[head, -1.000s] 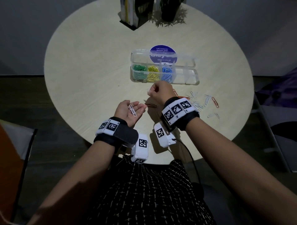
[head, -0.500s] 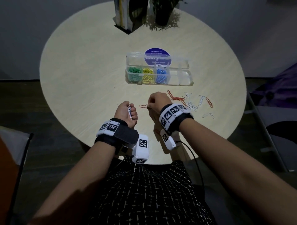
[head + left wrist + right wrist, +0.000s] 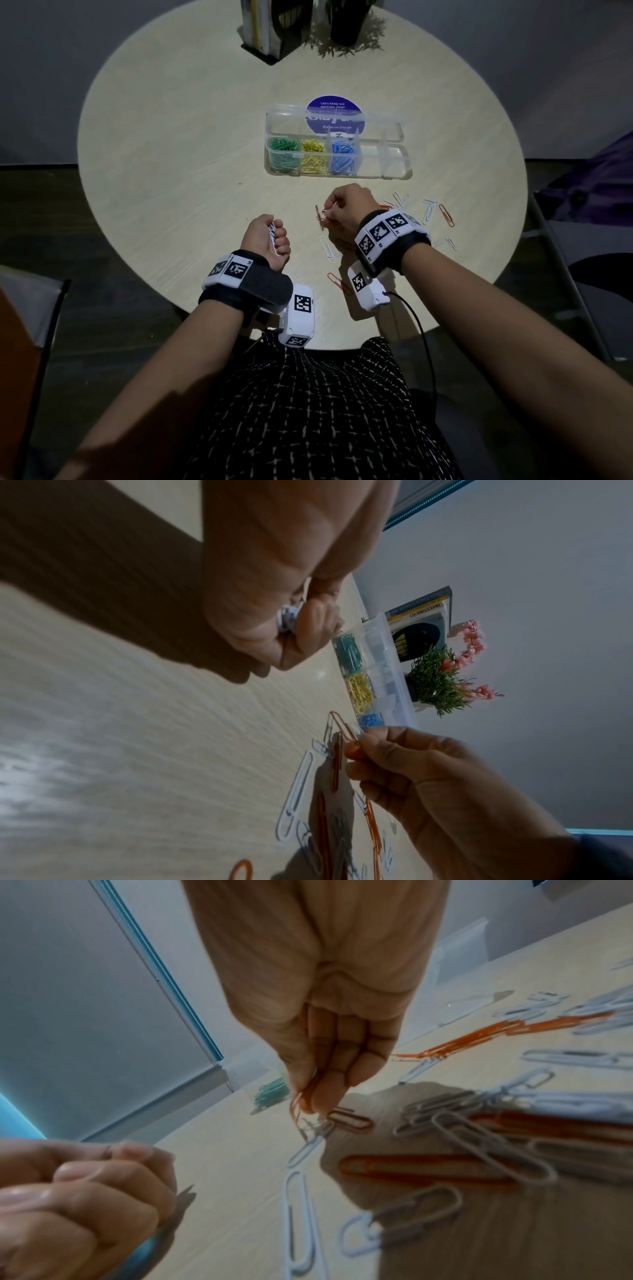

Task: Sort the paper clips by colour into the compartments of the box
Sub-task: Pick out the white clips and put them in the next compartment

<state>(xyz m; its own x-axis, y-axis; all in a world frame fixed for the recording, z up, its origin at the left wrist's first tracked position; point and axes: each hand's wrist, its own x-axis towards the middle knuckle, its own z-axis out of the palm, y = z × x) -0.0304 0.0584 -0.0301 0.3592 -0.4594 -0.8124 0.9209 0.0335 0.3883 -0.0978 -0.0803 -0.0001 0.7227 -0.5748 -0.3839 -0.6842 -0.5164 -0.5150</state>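
A clear compartment box (image 3: 397, 162) stands mid-table with green (image 3: 282, 150), yellow (image 3: 313, 152) and blue clips (image 3: 342, 154) in its left three compartments; its right compartments look bare. My left hand (image 3: 275, 236) is curled round several white clips (image 3: 289, 618), held near the table's front. My right hand (image 3: 327, 216) pinches orange clips (image 3: 296, 1104) between thumb and fingers just above the table, in front of the box. Loose white clips (image 3: 327, 248) and orange clips (image 3: 337, 281) lie under and to the right of the right hand.
More white and orange clips (image 3: 438, 212) are scattered right of my right hand. A book stand (image 3: 270, 27) and a potted plant (image 3: 349, 24) sit at the table's far edge. A round purple sticker (image 3: 334, 114) shows through the box lid.
My left hand, open-palmed with a white clip a second ago, has closed round the white clips. My right hand dipped to the table and now holds orange clips slightly higher.
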